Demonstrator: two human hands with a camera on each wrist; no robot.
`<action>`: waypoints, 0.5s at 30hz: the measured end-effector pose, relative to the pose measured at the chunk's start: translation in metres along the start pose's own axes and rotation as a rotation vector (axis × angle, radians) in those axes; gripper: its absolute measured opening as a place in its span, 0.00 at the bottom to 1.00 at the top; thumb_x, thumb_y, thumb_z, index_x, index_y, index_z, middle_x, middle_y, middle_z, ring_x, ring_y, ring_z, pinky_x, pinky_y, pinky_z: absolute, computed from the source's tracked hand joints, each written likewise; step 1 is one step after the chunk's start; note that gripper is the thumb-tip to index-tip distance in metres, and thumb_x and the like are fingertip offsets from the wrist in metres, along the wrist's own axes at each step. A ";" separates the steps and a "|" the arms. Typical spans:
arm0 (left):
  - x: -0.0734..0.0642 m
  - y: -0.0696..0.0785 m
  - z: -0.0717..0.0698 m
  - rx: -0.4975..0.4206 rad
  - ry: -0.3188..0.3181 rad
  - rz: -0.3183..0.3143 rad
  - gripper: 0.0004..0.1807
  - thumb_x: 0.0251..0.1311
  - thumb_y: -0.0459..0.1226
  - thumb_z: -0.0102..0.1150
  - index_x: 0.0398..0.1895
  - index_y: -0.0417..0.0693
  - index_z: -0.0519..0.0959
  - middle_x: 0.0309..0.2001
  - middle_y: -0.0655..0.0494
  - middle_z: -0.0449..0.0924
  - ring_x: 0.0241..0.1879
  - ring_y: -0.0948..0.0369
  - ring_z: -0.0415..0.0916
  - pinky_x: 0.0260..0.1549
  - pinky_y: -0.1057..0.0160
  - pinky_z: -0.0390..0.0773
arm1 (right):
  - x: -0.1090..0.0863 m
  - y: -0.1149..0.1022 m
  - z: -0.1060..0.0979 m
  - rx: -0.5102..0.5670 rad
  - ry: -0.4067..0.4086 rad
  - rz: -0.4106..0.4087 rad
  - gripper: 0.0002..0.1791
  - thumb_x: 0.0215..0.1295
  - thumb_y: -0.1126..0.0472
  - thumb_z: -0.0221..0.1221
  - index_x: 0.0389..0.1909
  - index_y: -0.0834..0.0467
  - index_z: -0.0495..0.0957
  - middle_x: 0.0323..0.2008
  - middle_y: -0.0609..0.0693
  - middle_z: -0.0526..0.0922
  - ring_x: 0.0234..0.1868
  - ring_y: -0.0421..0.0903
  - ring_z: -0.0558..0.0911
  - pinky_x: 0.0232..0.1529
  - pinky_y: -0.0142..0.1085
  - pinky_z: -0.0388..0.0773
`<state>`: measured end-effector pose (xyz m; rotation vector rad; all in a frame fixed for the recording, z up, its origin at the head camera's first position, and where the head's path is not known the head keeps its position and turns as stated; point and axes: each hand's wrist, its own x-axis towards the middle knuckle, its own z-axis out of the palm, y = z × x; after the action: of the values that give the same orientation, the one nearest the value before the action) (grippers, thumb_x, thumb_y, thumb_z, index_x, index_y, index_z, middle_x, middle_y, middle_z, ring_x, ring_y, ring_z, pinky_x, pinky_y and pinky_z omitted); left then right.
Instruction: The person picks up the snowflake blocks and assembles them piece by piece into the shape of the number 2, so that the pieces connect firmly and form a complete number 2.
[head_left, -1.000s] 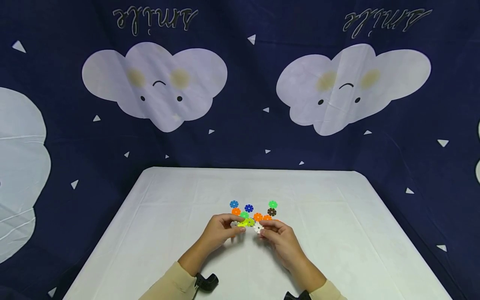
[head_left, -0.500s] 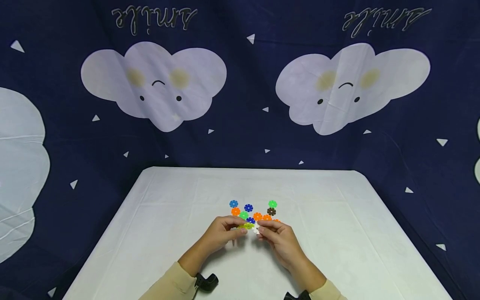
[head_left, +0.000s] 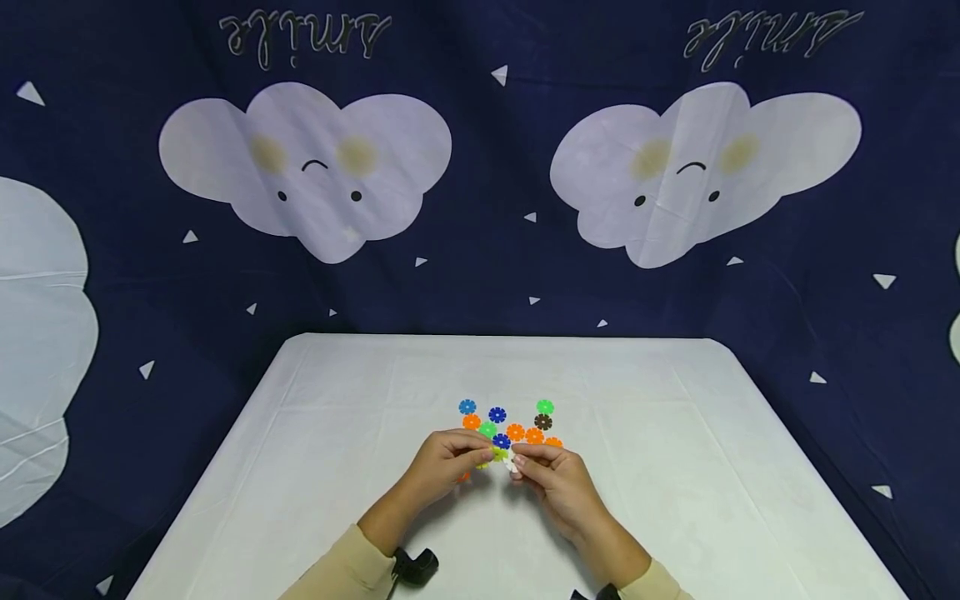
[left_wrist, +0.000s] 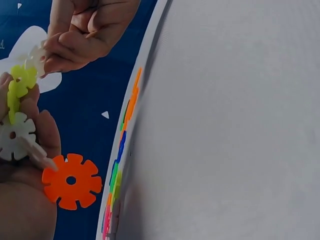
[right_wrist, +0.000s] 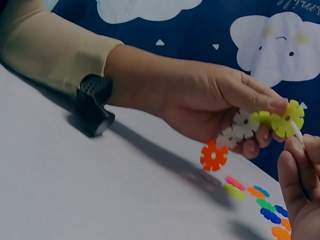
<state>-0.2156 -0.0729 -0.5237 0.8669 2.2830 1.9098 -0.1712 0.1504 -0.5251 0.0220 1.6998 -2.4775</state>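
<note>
Yellow discs (left_wrist: 21, 88), partly hidden, sit pinched in the left hand (head_left: 448, 458); the right hand (head_left: 555, 482) pinches a half-covered white disc (left_wrist: 36, 58).

a white bench (head_left: 675, 500) carries loose notched discs. in that cluster, a light blue disc (head_left: 468, 407) lies at ten o'clock, a green disc (head_left: 545, 407) at two, a brown disc (head_left: 543, 422) just beside it, orange discs (head_left: 534, 435) toward four.

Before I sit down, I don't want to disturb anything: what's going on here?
A person's left grip holds a chain of linked slotted discs, orange, white and yellow. Their right grip pinches another white disc at the chain's yellow end; whether it is locked on isn't clear. More slotted discs in several colours lie on the white table.
</note>
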 end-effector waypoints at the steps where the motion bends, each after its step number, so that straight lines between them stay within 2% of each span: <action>1: 0.000 0.001 0.000 0.003 0.002 0.003 0.05 0.68 0.33 0.71 0.42 0.42 0.92 0.45 0.55 0.88 0.47 0.57 0.83 0.35 0.62 0.85 | 0.000 0.000 0.001 -0.002 0.007 -0.002 0.18 0.72 0.76 0.61 0.58 0.82 0.75 0.44 0.66 0.86 0.35 0.45 0.86 0.46 0.39 0.86; 4: 0.000 0.001 0.000 0.018 -0.005 0.005 0.05 0.67 0.33 0.71 0.42 0.42 0.92 0.45 0.56 0.88 0.44 0.58 0.83 0.30 0.62 0.85 | -0.001 0.000 0.002 -0.008 0.018 -0.004 0.17 0.71 0.77 0.61 0.57 0.82 0.76 0.44 0.65 0.86 0.34 0.45 0.86 0.44 0.39 0.87; 9: 0.001 0.003 -0.001 0.052 -0.062 0.008 0.05 0.68 0.34 0.71 0.42 0.43 0.91 0.42 0.60 0.89 0.39 0.60 0.81 0.27 0.61 0.84 | -0.003 0.000 0.003 -0.034 0.013 -0.005 0.14 0.70 0.78 0.62 0.53 0.80 0.79 0.42 0.61 0.86 0.33 0.44 0.85 0.41 0.36 0.86; 15: 0.001 0.003 -0.001 0.089 -0.061 0.015 0.05 0.69 0.34 0.70 0.42 0.44 0.91 0.42 0.54 0.89 0.35 0.62 0.80 0.29 0.64 0.83 | -0.003 0.001 0.003 -0.048 -0.023 -0.028 0.15 0.72 0.76 0.61 0.55 0.81 0.77 0.41 0.62 0.86 0.34 0.44 0.86 0.43 0.37 0.86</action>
<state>-0.2157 -0.0732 -0.5201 0.9407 2.3485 1.7727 -0.1676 0.1479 -0.5244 -0.0352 1.7620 -2.4463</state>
